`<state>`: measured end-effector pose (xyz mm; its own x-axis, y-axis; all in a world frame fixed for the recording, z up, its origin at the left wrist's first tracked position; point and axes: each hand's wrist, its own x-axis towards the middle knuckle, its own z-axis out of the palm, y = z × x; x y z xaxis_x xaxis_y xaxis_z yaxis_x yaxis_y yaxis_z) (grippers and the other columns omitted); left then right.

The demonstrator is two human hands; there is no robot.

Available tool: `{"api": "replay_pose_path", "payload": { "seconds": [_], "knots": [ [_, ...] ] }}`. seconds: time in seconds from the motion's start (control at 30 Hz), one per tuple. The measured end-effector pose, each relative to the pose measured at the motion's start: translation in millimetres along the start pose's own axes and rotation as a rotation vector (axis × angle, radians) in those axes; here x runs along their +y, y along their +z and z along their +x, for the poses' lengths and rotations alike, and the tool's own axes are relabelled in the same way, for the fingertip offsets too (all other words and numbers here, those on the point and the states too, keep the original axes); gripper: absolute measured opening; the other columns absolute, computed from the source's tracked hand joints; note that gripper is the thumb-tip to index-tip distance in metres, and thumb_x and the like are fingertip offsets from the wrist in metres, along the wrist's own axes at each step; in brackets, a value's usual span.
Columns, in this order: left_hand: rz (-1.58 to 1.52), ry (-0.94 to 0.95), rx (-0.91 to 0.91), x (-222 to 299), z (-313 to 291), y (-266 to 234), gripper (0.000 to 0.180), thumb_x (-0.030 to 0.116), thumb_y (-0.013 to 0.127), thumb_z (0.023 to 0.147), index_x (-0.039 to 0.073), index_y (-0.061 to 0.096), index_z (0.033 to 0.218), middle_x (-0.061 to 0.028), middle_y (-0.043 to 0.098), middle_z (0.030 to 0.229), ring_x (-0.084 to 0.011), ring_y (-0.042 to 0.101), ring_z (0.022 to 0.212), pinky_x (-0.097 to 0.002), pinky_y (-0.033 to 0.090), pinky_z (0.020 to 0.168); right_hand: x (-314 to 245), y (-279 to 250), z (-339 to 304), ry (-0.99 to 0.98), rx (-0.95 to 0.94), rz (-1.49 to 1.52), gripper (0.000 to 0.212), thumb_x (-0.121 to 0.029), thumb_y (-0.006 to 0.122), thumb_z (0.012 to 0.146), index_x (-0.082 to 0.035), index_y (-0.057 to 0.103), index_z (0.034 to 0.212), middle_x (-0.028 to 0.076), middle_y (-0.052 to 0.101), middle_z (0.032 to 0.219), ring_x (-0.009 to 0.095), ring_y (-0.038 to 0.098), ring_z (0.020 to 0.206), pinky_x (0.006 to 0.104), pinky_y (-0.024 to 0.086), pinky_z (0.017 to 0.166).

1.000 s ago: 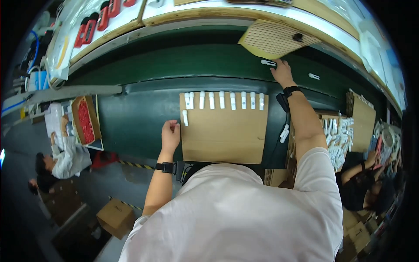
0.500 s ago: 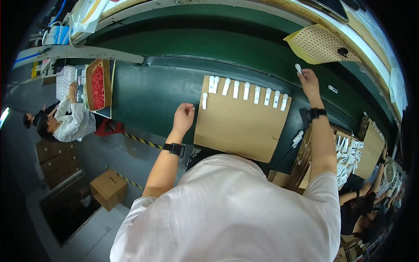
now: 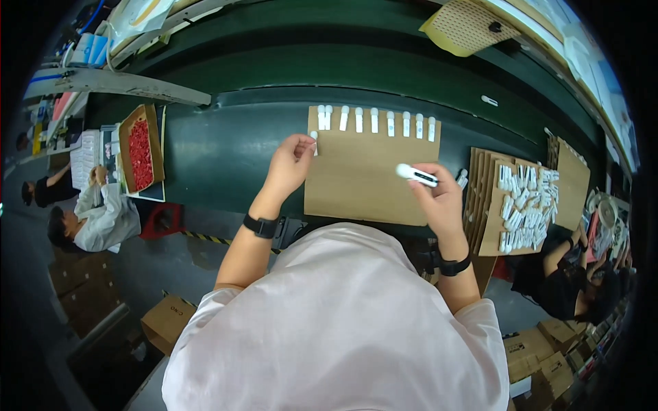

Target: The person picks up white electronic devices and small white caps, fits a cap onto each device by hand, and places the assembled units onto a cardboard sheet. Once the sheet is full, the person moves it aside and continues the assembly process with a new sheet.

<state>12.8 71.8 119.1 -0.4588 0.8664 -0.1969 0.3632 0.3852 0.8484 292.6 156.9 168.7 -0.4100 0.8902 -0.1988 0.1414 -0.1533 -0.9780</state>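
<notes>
Right hand (image 3: pixel 442 195): thumb and fingers pinching a white wand (image 3: pixel 415 175), round head pointing left, over the sheet's right part; forearm reaching in from the near side.
Left hand (image 3: pixel 289 164): half curled, fingertips at another wand (image 3: pixel 314 134) by the sheet's left edge; cannot tell whether it grips.
Sheet (image 3: pixel 370 185): wand row (image 3: pixel 375 122) along its far edge; brown surface stretches between the hands.
Desk (image 3: pixel 226 151): green, running left to the box (image 3: pixel 157 154); cardboard stack (image 3: pixel 480 185) right of the right hand.

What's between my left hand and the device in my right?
In the head view, bare cardboard sheet, beyond another white device at your left fingers.
</notes>
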Motion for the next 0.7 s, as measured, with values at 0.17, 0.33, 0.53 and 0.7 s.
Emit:
{"api": "replay_pose_path", "payload": {
  "seconds": [0.17,0.33,0.53,0.7],
  "knots": [
    [-0.148,0.325,-0.144,83.1,-44.9,-34.4,0.014,0.009,0.060,0.089,-0.002,0.062,0.098,-0.0067,0.064,0.087,-0.0131,0.059,0.080,-0.0271,0.048,0.075,-57.8,38.5,-25.2,-0.406,-0.149,-0.151,0.024,0.004,0.069,0.079,0.000,0.062,0.101,0.006,0.062,0.090,0.012,0.057,0.081,0.0240,0.045,0.069],
    [-0.263,0.507,-0.304,114.3,-67.0,-56.5,0.015,0.011,0.065,0.085,0.000,0.063,0.095,-0.0093,0.063,0.088,-0.0181,0.061,0.083,-0.0295,0.047,0.076,-78.1,57.8,-40.3,-0.587,-0.167,-0.161,0.025,0.005,0.070,0.074,-0.001,0.064,0.098,0.008,0.063,0.089,0.016,0.058,0.078,0.0258,0.045,0.066],
    [-0.221,0.615,-0.370,118.6,-76.5,-63.8,0.016,0.013,0.067,0.084,0.001,0.063,0.093,-0.0082,0.063,0.085,-0.0204,0.061,0.081,-0.0305,0.047,0.074,-80.9,69.9,-48.7,-0.644,-0.178,-0.210,0.027,0.004,0.072,0.073,-0.002,0.064,0.098,0.008,0.063,0.089,0.018,0.059,0.077,0.0262,0.045,0.065],
    [-0.181,0.595,-0.383,118.0,-81.5,-67.7,0.014,0.011,0.067,0.084,0.001,0.063,0.093,-0.0080,0.063,0.083,-0.0218,0.061,0.081,-0.0308,0.046,0.074,-82.2,75.4,-51.1,-0.645,-0.178,-0.221,0.028,0.002,0.072,0.073,-0.003,0.065,0.100,0.008,0.063,0.088,0.018,0.058,0.076,0.0260,0.044,0.065]
  ]
}}
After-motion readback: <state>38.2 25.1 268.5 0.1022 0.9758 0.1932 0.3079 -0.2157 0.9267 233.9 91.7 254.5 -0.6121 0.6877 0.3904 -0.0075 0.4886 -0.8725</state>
